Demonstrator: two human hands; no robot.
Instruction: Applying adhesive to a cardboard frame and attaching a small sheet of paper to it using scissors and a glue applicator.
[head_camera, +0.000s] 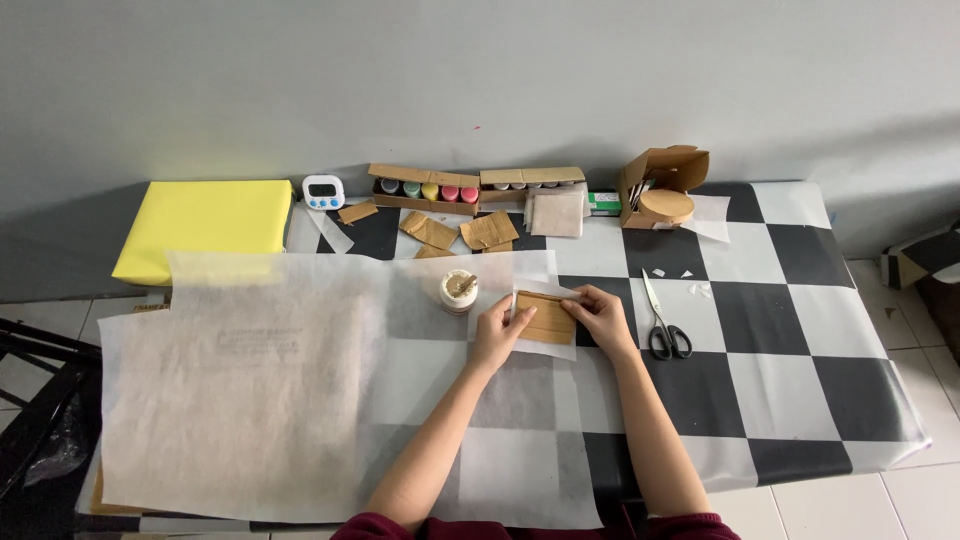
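Brown cardboard, a small flat rectangular piece (548, 319), lies on a slip of white tissue paper (545, 345) near the middle of the surface (800, 330), which wears a black and white checked cover. The person's left hand (497, 333) presses on the piece's left edge with fingers curled over it, and the right hand (603, 315) pinches its right edge; each grip is closed on the cardboard, one to a side. Just left of the left hand stands a small round white jar (459, 291) with a stick poking out of its open top. Black-handled scissors (662, 325) lie just right of the right hand, blades pointing away from the person, not touching it. A large sheet of thin white tissue (240, 390) spreads over the left half of the surface, reaching under the forearms. Further back, torn cardboard scraps (455, 232) lie scattered near a long open cardboard box of small paint bottles (425, 190) with coloured caps. A folded white square (557, 214) sits beside it, then an open cardboard carton (660, 187) holding a round wooden disc. At the far left rest a flat yellow block (205, 225) and a small white digital timer (323, 192) against the grey wall.
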